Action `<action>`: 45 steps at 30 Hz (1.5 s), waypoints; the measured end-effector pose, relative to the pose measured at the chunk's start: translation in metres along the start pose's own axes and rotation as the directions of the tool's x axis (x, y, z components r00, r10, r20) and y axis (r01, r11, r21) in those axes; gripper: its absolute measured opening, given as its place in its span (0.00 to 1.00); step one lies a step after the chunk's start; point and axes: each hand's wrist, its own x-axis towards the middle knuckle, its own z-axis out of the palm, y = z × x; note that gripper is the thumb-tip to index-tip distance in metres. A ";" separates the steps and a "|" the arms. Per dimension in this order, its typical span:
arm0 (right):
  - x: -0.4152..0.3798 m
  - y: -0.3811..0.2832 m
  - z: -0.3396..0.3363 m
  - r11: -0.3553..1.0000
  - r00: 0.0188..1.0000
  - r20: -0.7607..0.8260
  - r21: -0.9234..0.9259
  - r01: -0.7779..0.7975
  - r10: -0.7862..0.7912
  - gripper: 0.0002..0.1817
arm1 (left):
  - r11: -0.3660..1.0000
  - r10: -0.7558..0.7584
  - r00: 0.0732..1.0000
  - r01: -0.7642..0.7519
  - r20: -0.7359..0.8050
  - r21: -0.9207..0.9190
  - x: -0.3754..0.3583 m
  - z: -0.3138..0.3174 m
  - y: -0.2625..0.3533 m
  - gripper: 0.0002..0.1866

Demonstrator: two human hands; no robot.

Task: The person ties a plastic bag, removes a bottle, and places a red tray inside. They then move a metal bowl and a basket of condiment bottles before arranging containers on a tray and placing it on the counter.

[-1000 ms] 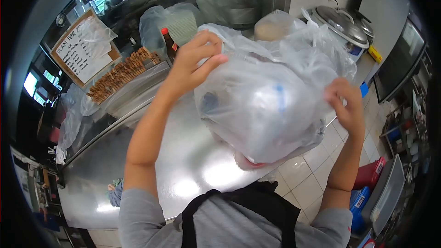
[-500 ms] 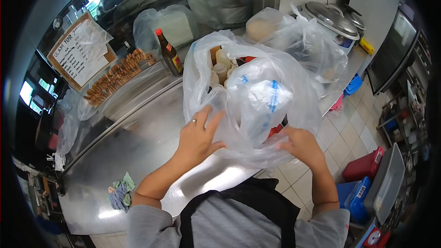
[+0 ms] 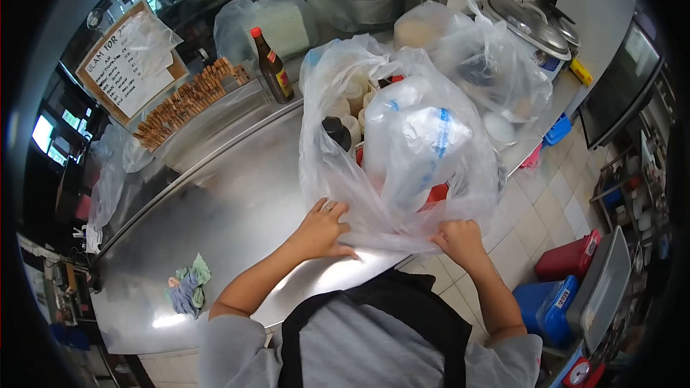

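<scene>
A large clear plastic bag (image 3: 323,187) stands at the counter's right end, its mouth spread wide. Inside are several pale-capped bottles (image 3: 351,97), a black-capped bottle (image 3: 336,129), something red (image 3: 436,194) and a second, bunched plastic bag with blue print (image 3: 424,136). My left hand (image 3: 321,230) has its fingers curled on the near-left rim of the large bag, with the thumb stretched to the right. On the near-right rim, my right hand (image 3: 460,243) is closed around the plastic. What lies deeper in the bag is hidden.
A crumpled cloth (image 3: 190,287) lies on the steel counter (image 3: 237,208). Behind stand a brown bottle (image 3: 272,68), a row of clothespins (image 3: 188,100) and a whiteboard (image 3: 126,72). More bagged items (image 3: 496,65) and a lidded pot (image 3: 528,25) stand back right. Bins (image 3: 546,309) are right.
Both hands have drawn the near rim of the large bag down towards me. More bottles, including the black-capped one, now show. My right hand has closed on the plastic.
</scene>
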 end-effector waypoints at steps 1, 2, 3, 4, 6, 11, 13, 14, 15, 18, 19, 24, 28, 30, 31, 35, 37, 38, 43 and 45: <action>0.006 -0.011 -0.007 0.998 0.993 -0.114 0.058 -0.006 0.013 0.20 | 0.998 0.015 0.947 -0.031 -0.322 -0.045 0.001 -0.017 0.009 0.23; 0.013 -0.023 -0.018 0.998 0.994 -0.110 0.058 -0.004 0.011 0.20 | 0.994 0.009 0.795 -0.075 -0.606 -0.084 0.003 -0.028 0.015 0.22; 0.026 -0.039 -0.038 0.989 0.948 -0.293 0.041 0.143 -0.124 0.19 | 0.994 0.002 0.796 -0.070 -0.606 -0.089 0.009 -0.034 0.014 0.22; 0.035 -0.047 -0.048 0.959 0.850 -0.463 -0.002 0.282 -0.251 0.18 | 0.998 0.056 0.777 -0.046 -0.627 0.032 0.017 -0.042 0.009 0.22; 0.040 -0.036 -0.047 0.966 0.907 -0.333 -0.091 0.241 -0.258 0.18 | 0.989 0.105 0.760 -0.013 -0.642 0.146 0.021 -0.046 -0.002 0.22; 0.040 -0.005 -0.058 0.925 0.994 0.040 -0.372 -0.083 0.105 0.21 | 0.999 -0.023 0.874 0.008 -0.486 -0.032 0.002 -0.044 -0.033 0.13; 0.039 0.026 -0.049 0.836 0.939 -0.340 -0.504 -0.218 0.040 0.22 | 0.973 -0.202 0.906 0.144 -0.373 -0.178 0.002 -0.029 -0.044 0.11; 0.037 0.040 -0.047 0.838 0.940 -0.338 -0.501 -0.217 0.042 0.22 | 0.909 -0.364 0.901 0.288 -0.235 -0.303 0.005 -0.015 -0.051 0.10; 0.036 0.052 -0.045 0.861 0.897 -0.424 -0.403 -0.310 0.124 0.22 | 0.908 -0.367 0.901 0.292 -0.233 -0.301 0.008 0.007 -0.055 0.10; 0.033 0.060 -0.035 0.867 0.849 -0.475 -0.294 -0.403 0.233 0.20 | 0.958 -0.238 0.877 0.142 -0.416 -0.249 0.016 0.074 -0.053 0.10; 0.030 0.059 -0.031 0.857 0.857 -0.442 -0.299 -0.420 0.266 0.19 | 0.965 -0.240 0.831 0.149 -0.502 -0.216 0.019 0.085 -0.045 0.09; 0.013 0.065 -0.021 0.925 0.862 -0.466 -0.201 -0.322 0.199 0.09 | 0.988 -0.145 0.680 0.141 -0.719 -0.065 0.034 0.067 -0.003 0.11; -0.007 0.062 -0.015 0.967 0.837 -0.497 0.010 -0.256 0.227 0.05 | 0.993 -0.072 0.794 -0.002 -0.603 -0.121 0.042 0.062 0.017 0.12; -0.014 0.064 -0.005 0.967 0.833 -0.517 -0.034 -0.253 0.200 0.08 | 0.983 -0.071 0.876 -0.020 -0.477 -0.183 0.040 0.059 0.020 0.12; -0.016 0.069 0.006 0.963 0.788 -0.574 0.005 -0.269 0.223 0.08 | 0.977 -0.040 0.890 -0.062 -0.455 -0.206 0.038 0.056 0.022 0.12; -0.013 0.084 0.037 0.932 0.629 -0.689 0.295 -0.209 0.360 0.07 | 0.952 0.058 0.828 -0.214 -0.558 -0.219 0.042 0.070 0.032 0.11; -0.014 0.085 0.031 0.935 0.657 -0.668 0.290 -0.202 0.349 0.08 | 0.945 0.037 0.847 -0.202 -0.530 -0.257 0.040 0.074 0.028 0.10; -0.014 0.083 0.027 0.938 0.679 -0.650 0.279 -0.204 0.341 0.09 | 0.934 0.028 0.864 -0.201 -0.502 -0.294 0.038 0.075 0.025 0.10; -0.015 0.036 -0.009 0.990 0.594 -0.792 0.103 -0.101 0.143 0.10 | 0.703 -0.656 0.305 -0.087 -0.690 -0.706 0.049 0.035 0.003 0.34; -0.019 0.032 -0.002 0.985 0.588 -0.795 0.170 -0.018 0.148 0.06 | 0.612 -0.737 0.305 -0.078 -0.603 -0.787 0.056 0.032 -0.016 0.44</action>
